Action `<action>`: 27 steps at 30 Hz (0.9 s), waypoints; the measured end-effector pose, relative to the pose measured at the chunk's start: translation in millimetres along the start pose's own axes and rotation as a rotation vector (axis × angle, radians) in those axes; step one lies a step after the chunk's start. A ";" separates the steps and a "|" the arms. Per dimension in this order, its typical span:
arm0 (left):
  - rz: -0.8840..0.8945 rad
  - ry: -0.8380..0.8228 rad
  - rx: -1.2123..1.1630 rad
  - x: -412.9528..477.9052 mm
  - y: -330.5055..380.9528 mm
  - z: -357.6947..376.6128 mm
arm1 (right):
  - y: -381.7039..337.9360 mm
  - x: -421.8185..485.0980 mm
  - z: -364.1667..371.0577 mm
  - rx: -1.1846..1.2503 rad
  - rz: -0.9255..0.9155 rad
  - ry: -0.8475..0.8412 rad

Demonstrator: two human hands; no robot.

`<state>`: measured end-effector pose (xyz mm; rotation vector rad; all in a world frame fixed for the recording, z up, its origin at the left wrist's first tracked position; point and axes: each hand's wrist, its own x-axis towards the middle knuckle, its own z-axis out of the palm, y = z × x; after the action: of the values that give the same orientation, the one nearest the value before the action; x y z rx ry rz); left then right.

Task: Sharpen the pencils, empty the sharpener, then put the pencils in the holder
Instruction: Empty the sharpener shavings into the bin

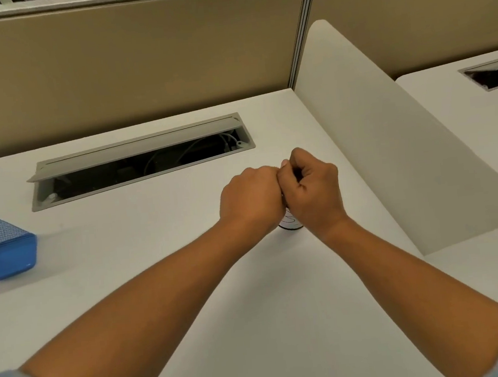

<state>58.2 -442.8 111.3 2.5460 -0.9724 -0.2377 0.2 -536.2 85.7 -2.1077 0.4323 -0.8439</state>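
My left hand (250,200) and my right hand (311,188) are pressed together as fists at the middle of the white desk (190,285). Between and beneath them only the bottom of a small round sharpener (290,224) shows, pale with a dark base, standing on the desk. Both hands close around its hidden upper part. No pencil can be seen; anything inside the fists is hidden. A blue mesh holder (1,245) stands at the far left edge of the view, well away from both hands.
An open grey cable tray (138,161) with wires is sunk into the desk behind the hands. A tan partition wall (138,62) runs along the back. A white side divider (389,144) rises just right of my right hand, with a neighbouring desk beyond.
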 end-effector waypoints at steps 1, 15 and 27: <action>0.007 -0.013 -0.011 3.9 3.8 0.1 | 3.1 2.8 -1.0 0.037 0.049 0.020; 0.039 0.032 0.069 17.8 7.4 15.7 | 14.4 8.4 -6.9 -0.003 0.207 -0.014; 0.264 -0.247 -0.238 21.9 -12.7 -0.3 | 18.2 19.3 -37.5 0.065 0.371 -0.199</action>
<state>82.2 -448.7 105.8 2.1806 -1.2757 -0.5641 -12.4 -579.0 96.4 -1.9446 0.6540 -0.4238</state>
